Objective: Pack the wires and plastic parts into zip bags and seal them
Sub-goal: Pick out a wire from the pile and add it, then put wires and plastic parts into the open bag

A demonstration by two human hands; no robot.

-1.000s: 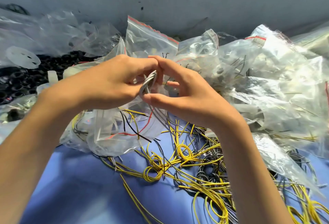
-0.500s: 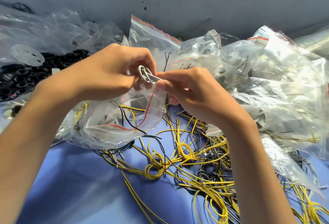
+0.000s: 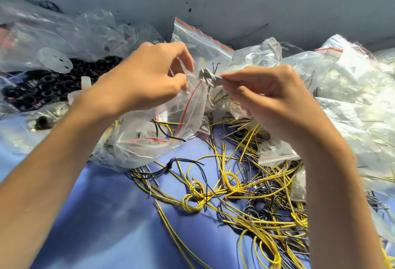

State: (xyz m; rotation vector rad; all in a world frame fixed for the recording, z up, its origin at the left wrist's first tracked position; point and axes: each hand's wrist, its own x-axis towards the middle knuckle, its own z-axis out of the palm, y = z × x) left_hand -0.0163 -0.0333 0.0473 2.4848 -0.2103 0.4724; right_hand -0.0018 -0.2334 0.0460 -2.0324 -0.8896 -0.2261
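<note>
A: What are the two hands doing?
B: The left hand (image 3: 149,80) is pinching the mouth of one zip bag (image 3: 139,140). The right hand (image 3: 271,100) is pinching one small grey wire coil (image 3: 208,76) — it is hanging between both hands, just beside the bag's mouth.
A: And below them?
B: Yellow wires (image 3: 233,181) are lying tangled on the blue tabletop (image 3: 106,215) — too many to count.

- Two hands: left hand (image 3: 147,78), right hand (image 3: 271,97).
- One grey wire coil (image 3: 206,75), between the fingers (image 3: 235,75).
- One zip bag (image 3: 149,140) held; others heaped, uncountable.
- One white holed disc (image 3: 54,60), left of fingers.
</note>
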